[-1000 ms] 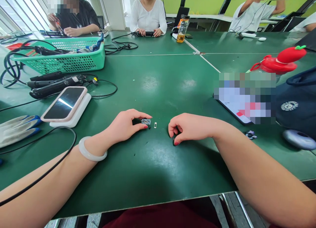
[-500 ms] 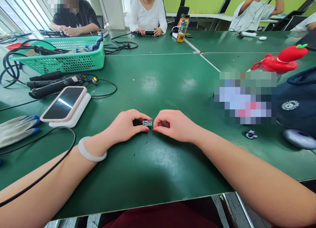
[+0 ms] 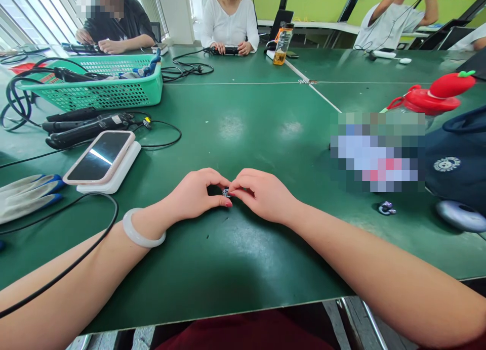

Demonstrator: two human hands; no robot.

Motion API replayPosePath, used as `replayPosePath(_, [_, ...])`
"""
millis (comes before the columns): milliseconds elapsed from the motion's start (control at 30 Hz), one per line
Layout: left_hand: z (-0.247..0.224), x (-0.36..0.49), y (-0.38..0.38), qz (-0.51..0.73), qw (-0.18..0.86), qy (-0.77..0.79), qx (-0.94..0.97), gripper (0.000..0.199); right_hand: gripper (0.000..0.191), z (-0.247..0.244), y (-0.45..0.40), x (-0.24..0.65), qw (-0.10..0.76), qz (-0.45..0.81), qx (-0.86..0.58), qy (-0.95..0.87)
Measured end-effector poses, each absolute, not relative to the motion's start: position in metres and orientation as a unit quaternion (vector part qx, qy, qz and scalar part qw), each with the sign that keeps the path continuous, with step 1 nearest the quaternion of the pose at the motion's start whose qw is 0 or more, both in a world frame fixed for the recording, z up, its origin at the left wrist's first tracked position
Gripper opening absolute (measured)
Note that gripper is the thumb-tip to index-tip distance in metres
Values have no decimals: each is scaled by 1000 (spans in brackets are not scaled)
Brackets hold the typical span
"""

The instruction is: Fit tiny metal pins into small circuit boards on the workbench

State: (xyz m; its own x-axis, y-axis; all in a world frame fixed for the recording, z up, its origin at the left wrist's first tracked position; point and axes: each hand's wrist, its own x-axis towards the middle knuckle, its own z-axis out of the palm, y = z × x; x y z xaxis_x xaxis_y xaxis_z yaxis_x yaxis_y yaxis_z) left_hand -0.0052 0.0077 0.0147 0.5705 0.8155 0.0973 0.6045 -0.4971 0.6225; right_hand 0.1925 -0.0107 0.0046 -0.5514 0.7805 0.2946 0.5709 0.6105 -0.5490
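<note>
A small patterned grey-and-white piece (image 3: 226, 192) is at the middle of the green table (image 3: 212, 269), partly hidden by fingers. My left hand (image 3: 197, 193) curves around its left side, thumb and forefinger at its edges. From the right, my right hand (image 3: 261, 193) meets it, thumb and forefinger closed at the piece's right part, touching or nearly touching the left fingertips. A pale bangle (image 3: 142, 231) circles my left wrist. What the piece is cannot be made out.
To the left are a phone (image 3: 99, 158) on a white box, gloves (image 3: 28, 198), black tools (image 3: 89, 130), a cable and a green basket (image 3: 98, 92). A small shiny object (image 3: 386, 208) and dark bag (image 3: 455, 163) are right. People sit opposite.
My right hand has moved left onto the small piece and now covers its right part. The left hand has barely moved. A person at the far left has raised one hand.
</note>
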Motion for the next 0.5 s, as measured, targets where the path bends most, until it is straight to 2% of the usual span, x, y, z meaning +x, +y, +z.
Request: replayPosePath(500, [15,-6,7,200,280,418,840,29,15,5,-12,194,268,185,-397,-858])
